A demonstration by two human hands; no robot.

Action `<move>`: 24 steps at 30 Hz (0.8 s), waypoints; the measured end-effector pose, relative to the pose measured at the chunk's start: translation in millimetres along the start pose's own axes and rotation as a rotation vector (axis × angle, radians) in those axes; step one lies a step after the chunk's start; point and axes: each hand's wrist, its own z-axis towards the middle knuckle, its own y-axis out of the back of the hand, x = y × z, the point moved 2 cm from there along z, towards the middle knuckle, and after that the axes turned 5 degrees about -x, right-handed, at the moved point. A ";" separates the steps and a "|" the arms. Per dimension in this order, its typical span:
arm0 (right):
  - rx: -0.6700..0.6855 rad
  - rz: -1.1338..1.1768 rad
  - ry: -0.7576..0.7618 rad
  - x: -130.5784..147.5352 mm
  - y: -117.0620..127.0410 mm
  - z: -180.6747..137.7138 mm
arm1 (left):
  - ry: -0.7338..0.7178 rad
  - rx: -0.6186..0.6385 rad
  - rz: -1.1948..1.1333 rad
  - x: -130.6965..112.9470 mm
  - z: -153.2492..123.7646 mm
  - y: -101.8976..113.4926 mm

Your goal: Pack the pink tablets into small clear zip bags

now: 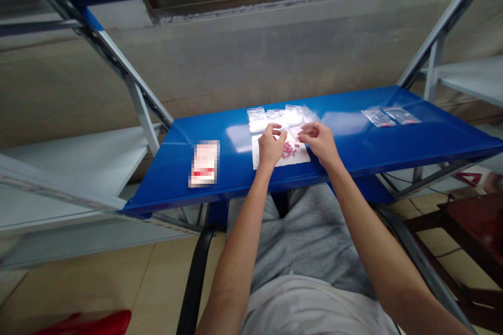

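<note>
Over a white sheet, my left hand and my right hand face each other with curled fingers. Between their fingertips is a small clear zip bag, a pinkish line showing along it. Each hand seems to pinch one side of this bag, though its outline is faint. A pile of small pink pieces lies on the sheet just below the bag, between both hands; their exact kind is too small to make out. Behind the hands rest several clear plastic bags.
Two clear bags with reddish contents lie on the right of the blue shelf table. A blurred pink and white packet is at the left. Metal uprights flank the table, and chair armrests are beside me.
</note>
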 end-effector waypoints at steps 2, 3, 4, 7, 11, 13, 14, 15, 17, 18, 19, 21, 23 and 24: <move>0.010 0.062 -0.019 3.4 -0.5 -3.7 | 0.029 -0.002 -0.016 -2.1 -0.6 0.4; 0.021 0.091 -0.029 5.0 -1.0 -6.2 | 0.044 0.002 -0.038 -2.6 -0.8 0.4; 0.033 0.118 -0.040 6.6 -1.7 -9.1 | 0.057 0.008 -0.071 -2.8 -1.0 0.4; 0.054 0.189 -0.081 10.6 -3.2 -19.5 | 0.083 0.029 -0.209 -2.7 -2.4 2.2; 0.067 0.253 -0.112 18.2 -3.8 -30.7 | 0.121 0.030 -0.378 -4.1 -9.9 10.8; 0.077 0.252 -0.105 24.4 -3.3 -31.0 | 0.126 0.000 -0.420 -6.0 -15.9 17.0; 0.077 0.239 -0.097 28.0 -2.8 -29.5 | 0.132 -0.014 -0.431 -6.8 -19.1 20.1; 0.072 0.217 -0.086 31.7 -2.0 -26.8 | 0.144 -0.020 -0.437 -7.5 -22.1 22.9; 0.047 0.150 -0.055 39.3 0.0 -19.6 | 0.182 -0.006 -0.452 -8.1 -27.3 27.7; 0.028 0.104 -0.031 43.2 1.1 -15.8 | 0.197 0.004 -0.458 -8.2 -29.2 29.8; 0.006 0.049 0.003 47.4 2.1 -12.7 | 0.205 0.014 -0.461 -8.4 -30.4 31.8; -0.034 -0.067 0.091 56.4 2.9 -10.0 | 0.196 0.023 -0.455 -8.9 -31.7 35.8; -0.044 -0.169 0.186 66.1 1.1 -13.4 | 0.170 0.025 -0.436 -9.7 -32.2 39.7; -0.031 -0.213 0.232 70.9 -0.9 -17.1 | 0.156 0.029 -0.426 -10.3 -32.5 41.5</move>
